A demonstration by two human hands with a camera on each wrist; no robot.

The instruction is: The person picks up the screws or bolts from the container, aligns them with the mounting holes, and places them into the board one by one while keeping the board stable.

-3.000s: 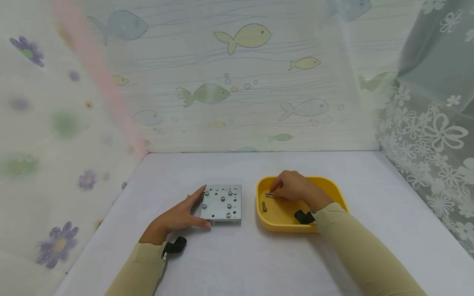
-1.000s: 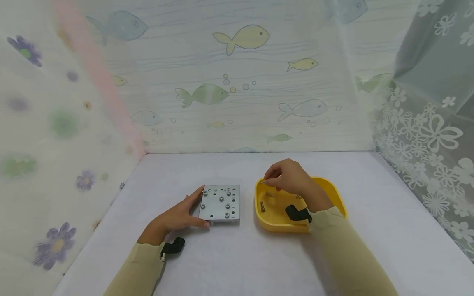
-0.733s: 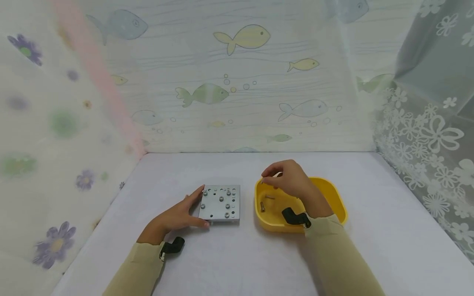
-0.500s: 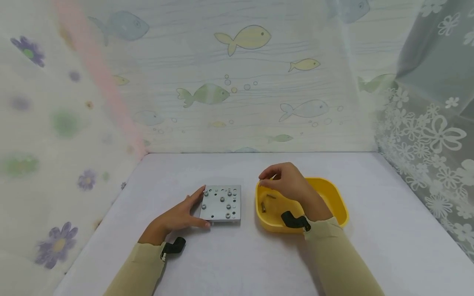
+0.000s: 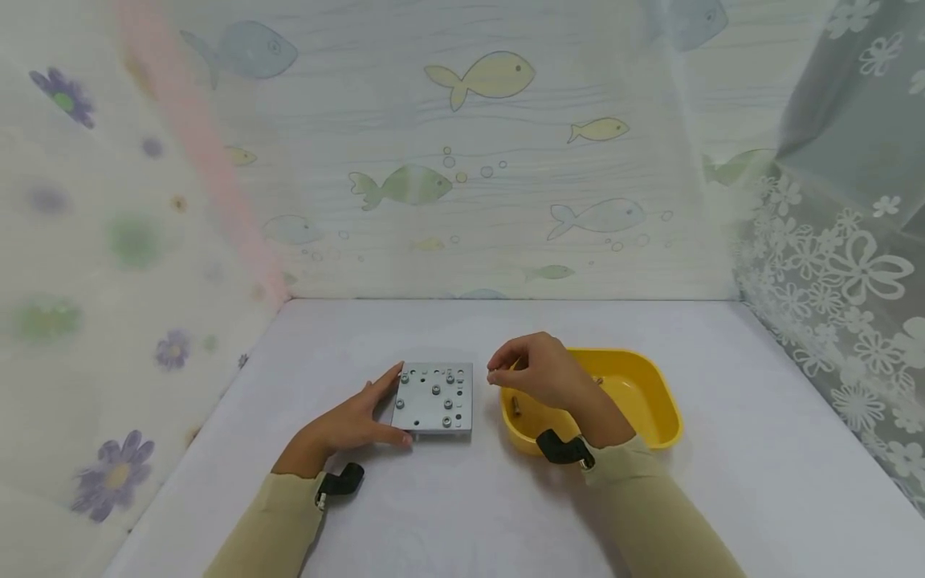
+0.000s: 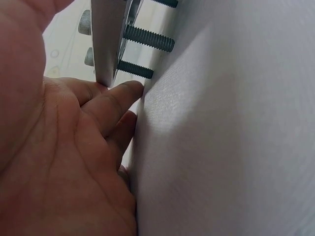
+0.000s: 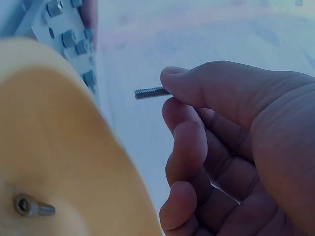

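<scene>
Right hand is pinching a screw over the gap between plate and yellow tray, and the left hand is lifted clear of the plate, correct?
Not quite. The left hand grips the metal plate's edge, as the head view shows. The right hand does pinch a screw.

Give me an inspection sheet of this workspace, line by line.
Surface: white table, cloth-covered.
Job's things: grey metal plate with screws through its holes; yellow tray holding a loose screw.
Clutter: nothing seen.
Hands: left hand holds the plate's edge; right hand pinches a threaded screw between plate and tray.
Cables: nothing seen.
Surroundings: fish-print and flower-print curtains.
</scene>
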